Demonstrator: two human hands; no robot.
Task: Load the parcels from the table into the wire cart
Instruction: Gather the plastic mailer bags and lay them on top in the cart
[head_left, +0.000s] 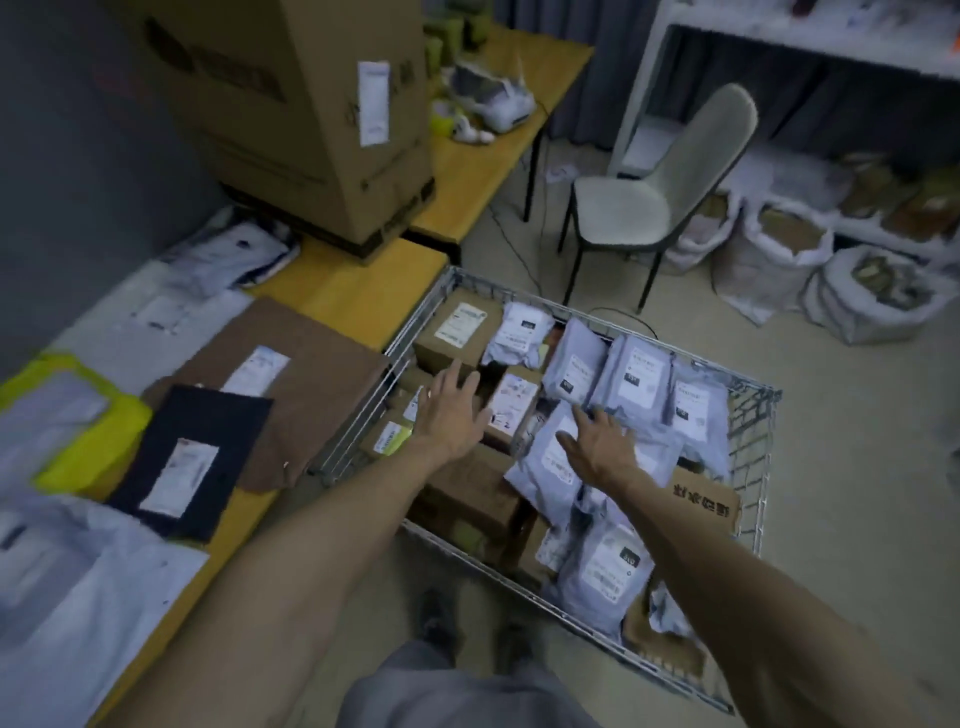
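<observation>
Left hand (449, 413): our fingers (456, 376) spread, holding nothing, over the wire cart (750, 421).
Right hand (602, 449): our fingers spread above a grey mailer (540, 467).

cart (358, 415): metal wire | parcels (639, 379): grey plastic, cardboard | table (358, 291): smooth wood

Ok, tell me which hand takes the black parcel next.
Left, probably. The left hand, open, is at the wire cart's table-side edge, nearer the black parcel; the right hand is over grey mailers.
</observation>
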